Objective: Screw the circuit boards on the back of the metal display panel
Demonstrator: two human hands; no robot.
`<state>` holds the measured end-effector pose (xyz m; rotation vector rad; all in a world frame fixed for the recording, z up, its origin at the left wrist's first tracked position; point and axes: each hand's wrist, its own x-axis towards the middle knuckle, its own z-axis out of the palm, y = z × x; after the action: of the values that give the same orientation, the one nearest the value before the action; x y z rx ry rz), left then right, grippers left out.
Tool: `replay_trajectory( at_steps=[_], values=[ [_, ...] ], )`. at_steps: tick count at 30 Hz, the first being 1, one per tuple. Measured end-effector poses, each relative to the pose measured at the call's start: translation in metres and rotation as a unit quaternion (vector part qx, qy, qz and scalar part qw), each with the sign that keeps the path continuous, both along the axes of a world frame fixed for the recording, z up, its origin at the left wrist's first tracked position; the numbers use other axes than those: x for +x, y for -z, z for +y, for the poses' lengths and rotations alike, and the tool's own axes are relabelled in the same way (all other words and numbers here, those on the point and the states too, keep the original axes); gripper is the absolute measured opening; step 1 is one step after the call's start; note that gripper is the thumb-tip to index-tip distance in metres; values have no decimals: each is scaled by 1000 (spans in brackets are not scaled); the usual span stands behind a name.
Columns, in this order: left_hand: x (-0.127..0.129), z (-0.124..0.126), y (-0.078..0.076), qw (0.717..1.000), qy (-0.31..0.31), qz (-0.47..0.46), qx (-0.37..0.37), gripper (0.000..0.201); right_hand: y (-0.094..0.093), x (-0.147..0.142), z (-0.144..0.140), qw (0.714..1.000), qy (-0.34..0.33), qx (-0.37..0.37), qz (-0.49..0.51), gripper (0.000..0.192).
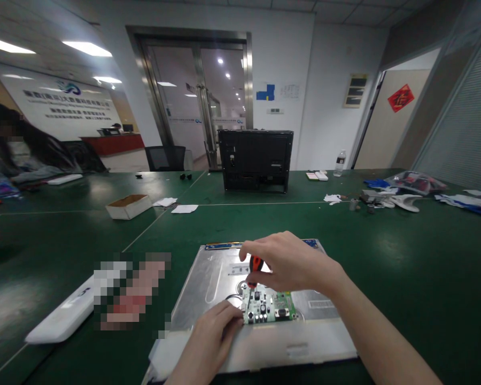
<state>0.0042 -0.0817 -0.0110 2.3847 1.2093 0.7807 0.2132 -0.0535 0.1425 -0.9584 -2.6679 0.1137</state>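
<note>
In the head view, a flat metal display panel (208, 289) lies on the green table in front of me. A green circuit board (270, 307) with several small components sits on the panel's middle. My right hand (286, 264) is closed around the orange and black handle of a screwdriver (255, 264), held upright above the board's left side. The shaft points down at the board, but its tip is too small to make out. My left hand (218, 331) rests low on the panel, its fingers pressed together at the board's left edge. A dark cable (233, 297) runs beside the board.
Left of the panel lies a white elongated device (70, 310) beside a blurred reddish item (138, 294). Farther back are an open cardboard box (129, 207), paper scraps (184, 209) and a black monitor housing (256, 160). Small parts and bags (419, 182) lie at right. A person (16, 141) sits at left.
</note>
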Motion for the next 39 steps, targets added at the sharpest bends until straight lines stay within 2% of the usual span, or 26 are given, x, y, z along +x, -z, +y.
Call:
replay_trajectory(
  at_steps=[9,21,31,39],
  values=[
    [-1,-2,5,999,11,-11,34,17,3,-11,-2,998,-47,-31,-20,20],
    [1,-4,7,1000,10,-26,-2,21,5,-14,-6,999,-49,-16,-17,13],
    [4,-6,0,1000,15,-27,4,18,5,-17,-11,997,-50,-10,-55,15],
    [2,-4,7,1000,10,-19,12,19,8,-21,-15,996,-56,2,-74,14]
  ],
)
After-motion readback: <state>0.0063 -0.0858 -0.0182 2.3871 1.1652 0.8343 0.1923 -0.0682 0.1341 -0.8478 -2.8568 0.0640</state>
